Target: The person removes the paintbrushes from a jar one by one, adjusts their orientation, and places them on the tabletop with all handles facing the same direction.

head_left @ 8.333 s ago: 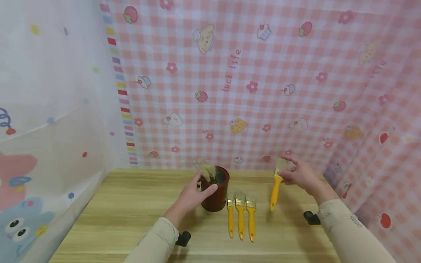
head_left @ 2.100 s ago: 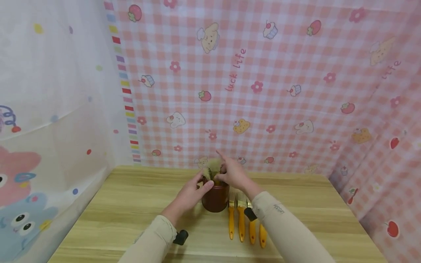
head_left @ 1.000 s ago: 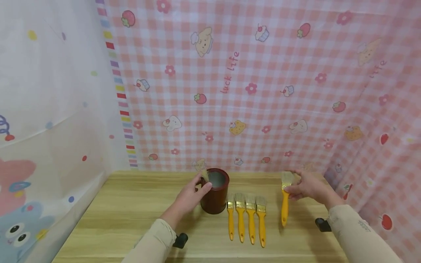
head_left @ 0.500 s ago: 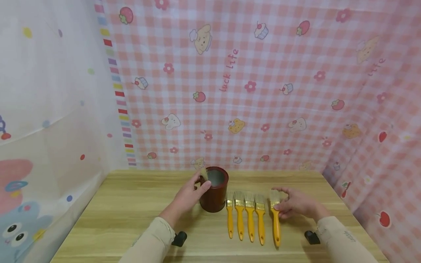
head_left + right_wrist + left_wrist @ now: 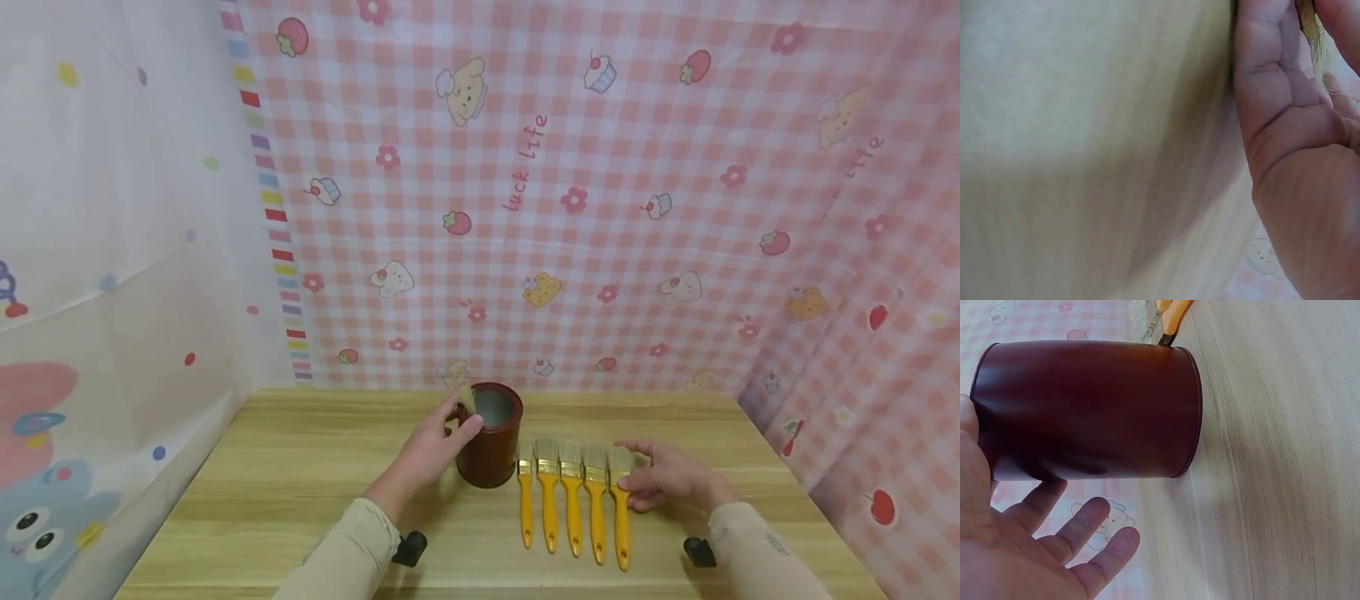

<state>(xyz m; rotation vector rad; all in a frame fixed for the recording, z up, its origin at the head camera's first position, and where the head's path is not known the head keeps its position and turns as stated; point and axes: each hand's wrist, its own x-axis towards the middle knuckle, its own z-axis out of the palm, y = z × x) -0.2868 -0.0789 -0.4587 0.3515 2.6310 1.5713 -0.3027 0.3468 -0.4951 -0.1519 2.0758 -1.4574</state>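
My left hand point(image 5: 429, 447) holds the dark reddish-brown cylindrical pot point(image 5: 489, 454) at its rim, thumb on the near side. In the left wrist view, the pot point(image 5: 1088, 409) stands beside spread lower fingers. Pale bristles of one paintbrush point(image 5: 467, 398) show at the pot's left rim, by my fingertips. My right hand point(image 5: 671, 477) pinches the rightmost yellow-handled paintbrush point(image 5: 621, 517) near its metal ferrule, thumb on top. That brush lies at the end of a row of several similar paintbrushes point(image 5: 572, 504), bristles facing away. Its bristles point(image 5: 1319, 53) partly show between the fingers in the right wrist view.
The wooden table point(image 5: 315, 467) extends to both sides of the pot and brushes. A pink checked cloth point(image 5: 480, 250) hangs behind and to the right, and a white patterned cloth point(image 5: 135, 250) hangs on the left. Black wrist-worn pieces point(image 5: 410, 549) sit beside each sleeve.
My right hand took a paintbrush from the pot, carried it right, lowered it and slid it left against the row. The row has grown; fewer bristles show in the pot. My left hand stayed.
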